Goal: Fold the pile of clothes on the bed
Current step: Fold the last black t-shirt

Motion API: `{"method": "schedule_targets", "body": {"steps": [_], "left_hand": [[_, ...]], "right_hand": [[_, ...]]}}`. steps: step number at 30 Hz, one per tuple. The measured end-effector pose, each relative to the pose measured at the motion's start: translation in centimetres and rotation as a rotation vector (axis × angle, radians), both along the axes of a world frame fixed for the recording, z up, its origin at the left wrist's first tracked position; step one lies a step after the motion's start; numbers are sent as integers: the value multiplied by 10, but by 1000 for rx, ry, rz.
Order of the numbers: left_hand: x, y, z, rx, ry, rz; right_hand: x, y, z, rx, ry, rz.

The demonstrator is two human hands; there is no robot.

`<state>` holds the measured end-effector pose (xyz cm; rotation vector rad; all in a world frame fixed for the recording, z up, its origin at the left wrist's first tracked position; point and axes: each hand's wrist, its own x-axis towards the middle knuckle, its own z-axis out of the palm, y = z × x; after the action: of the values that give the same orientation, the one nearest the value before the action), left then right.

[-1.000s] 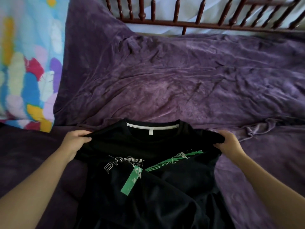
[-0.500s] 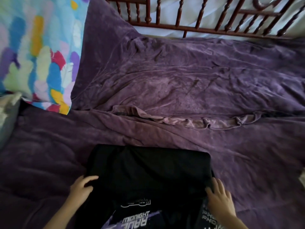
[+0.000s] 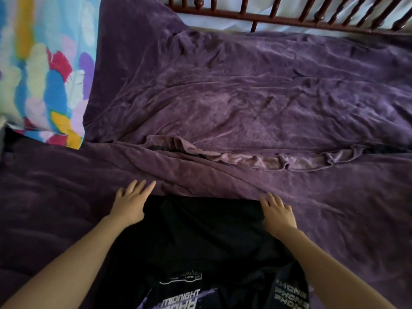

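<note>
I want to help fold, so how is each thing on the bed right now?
black shirt, folded, lying flat on the blanket.
left hand, fingers straight, resting on the shirt's far left corner.
right hand, fingers straight, resting on the shirt's far right corner.
purple blanket, wrinkled, one edge bunched up.
colourful pillow, lying at the bed's left side.

Single cam on the person's head, wide-angle, facing fwd & down across the bed (image 3: 245, 103). V. close: left hand (image 3: 130, 202) & right hand (image 3: 277, 212) low-centre, forearms off the btm edge; wooden rail (image 3: 289, 20) far top.
</note>
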<state>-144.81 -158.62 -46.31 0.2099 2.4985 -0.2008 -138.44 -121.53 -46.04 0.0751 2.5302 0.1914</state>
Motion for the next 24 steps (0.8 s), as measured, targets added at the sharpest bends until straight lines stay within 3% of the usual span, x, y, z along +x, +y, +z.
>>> {"method": "schedule_targets", "body": {"steps": [3, 7, 13, 19, 24], "left_hand": [[-15, -5, -11, -69, -182, -49], [-19, -16, -14, -54, -120, -138], [21, -45, 11, 44, 96, -130], [111, -65, 53, 331, 452, -144], [212, -73, 60, 261, 481, -57]], "right_hand": [[-13, 11, -11, 16, -97, 13], [-6, 30, -20, 71, -58, 62], [37, 50, -5, 14, 272, 141], [118, 62, 24, -78, 684, 248], [202, 58, 44, -169, 782, 275]]}}
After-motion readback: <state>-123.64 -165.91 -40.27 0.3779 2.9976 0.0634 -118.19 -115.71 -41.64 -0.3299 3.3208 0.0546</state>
